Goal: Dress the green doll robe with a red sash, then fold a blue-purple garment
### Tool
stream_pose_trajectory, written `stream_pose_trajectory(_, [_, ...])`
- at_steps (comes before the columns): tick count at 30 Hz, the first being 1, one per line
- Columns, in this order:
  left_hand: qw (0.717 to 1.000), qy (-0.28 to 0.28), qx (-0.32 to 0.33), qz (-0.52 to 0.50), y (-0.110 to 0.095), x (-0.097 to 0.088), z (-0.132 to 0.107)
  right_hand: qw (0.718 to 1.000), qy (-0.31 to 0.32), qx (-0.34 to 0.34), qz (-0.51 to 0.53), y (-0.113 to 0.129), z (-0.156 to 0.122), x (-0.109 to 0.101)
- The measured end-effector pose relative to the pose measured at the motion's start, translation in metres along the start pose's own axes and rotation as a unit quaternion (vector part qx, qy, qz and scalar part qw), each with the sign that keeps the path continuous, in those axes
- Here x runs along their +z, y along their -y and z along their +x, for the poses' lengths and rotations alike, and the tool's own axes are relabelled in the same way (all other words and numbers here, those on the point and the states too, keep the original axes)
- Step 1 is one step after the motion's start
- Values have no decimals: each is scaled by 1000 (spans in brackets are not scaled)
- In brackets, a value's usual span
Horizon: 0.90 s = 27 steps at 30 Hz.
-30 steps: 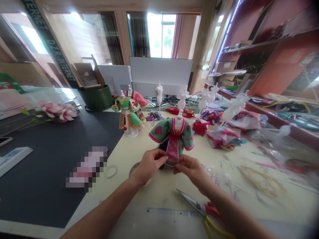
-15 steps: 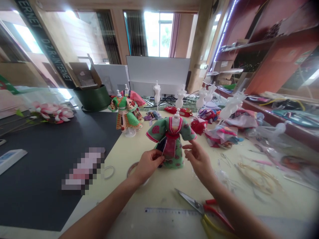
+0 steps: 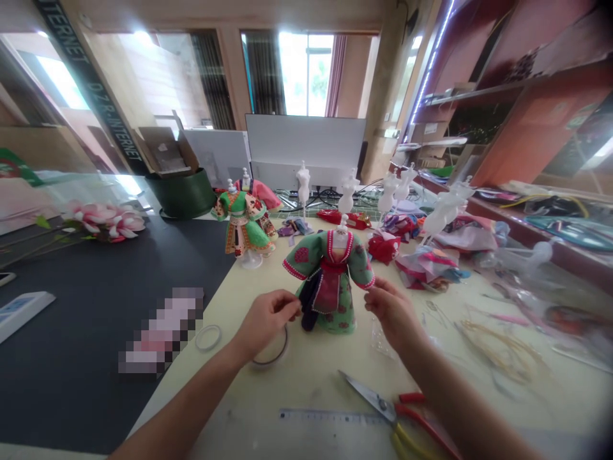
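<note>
— Dress spot?
— Cream worktable [image 3: 306,390], middle: green doll dress [image 3: 332,306] upright on a white mannequin [image 3: 341,237].
— Hands?
— Left hand [image 3: 265,322] at the dress's side, fingers [image 3: 293,308] together (grip impossible to tell). Right hand [image 3: 390,310] just beside the sleeve cuff [image 3: 368,283], fingers [image 3: 374,287] slightly apart, no clamp. Thin tape roll [image 3: 274,354] just under the left hand.

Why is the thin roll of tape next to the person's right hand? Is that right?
No, the head view shows the thin roll of tape next to the person's left hand, not the right.
</note>
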<state>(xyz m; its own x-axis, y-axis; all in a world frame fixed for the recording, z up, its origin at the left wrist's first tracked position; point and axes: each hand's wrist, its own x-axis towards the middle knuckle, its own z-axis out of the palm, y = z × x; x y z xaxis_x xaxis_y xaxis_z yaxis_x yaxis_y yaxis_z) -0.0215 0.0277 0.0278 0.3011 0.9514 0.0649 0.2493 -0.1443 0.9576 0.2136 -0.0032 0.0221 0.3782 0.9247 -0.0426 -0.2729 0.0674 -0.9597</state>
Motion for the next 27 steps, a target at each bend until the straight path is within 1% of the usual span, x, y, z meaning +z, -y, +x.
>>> stream_pose_trajectory(2, [997, -77, 31, 5, -8, -11, 1, 998, -40, -47, -5, 6, 1, -4])
stream_pose_trajectory(4, [984, -159, 76, 23, -19, -18, 5, 992, -70, -107, -9, 15, 2, -2])
stream_pose_trajectory(5, [974, -195, 109, 42, -27, -19, 7, 987, -76, -138, -13, 21, 2, 2])
stream_pose_trajectory(6, [958, -229, 157, 73, -34, -20, 11, 982, -74, -169, -24, 26, 2, 6])
stream_pose_trajectory(7, [940, -251, 208, 105, -42, -19, 15, 976, -67, -202, -41, 31, 2, 11])
stream_pose_trajectory(8, [921, -261, 259, 130, -49, -17, 19, 968, -54, -235, -63, 35, 2, 16])
stream_pose_trajectory(9, [904, -262, 305, 146, -55, -14, 24, 959, -41, -267, -88, 39, 3, 20])
stream_pose_trajectory(11, [880, -242, 374, 163, -65, -9, 33, 940, -16, -311, -138, 44, 6, 28])
stream_pose_trajectory(13, [866, -207, 420, 177, -72, -5, 42, 930, 3, -328, -169, 49, 9, 33])
stream_pose_trajectory(15, [860, -157, 444, 196, -77, -2, 48, 921, 26, -342, -187, 53, 10, 37])
stream_pose_trajectory(17, [861, -115, 448, 213, -80, -1, 51, 908, 53, -364, -203, 58, 11, 39])
stream_pose_trajectory(18, [863, -104, 443, 220, -81, -1, 52, 899, 63, -377, -213, 59, 11, 41])
stream_pose_trajectory(22, [872, -104, 423, 223, -81, 0, 52, 867, 72, -417, -264, 64, 12, 43])
stream_pose_trajectory(27, [885, -102, 406, 206, -80, 3, 52, 849, 72, -437, -288, 65, 14, 42])
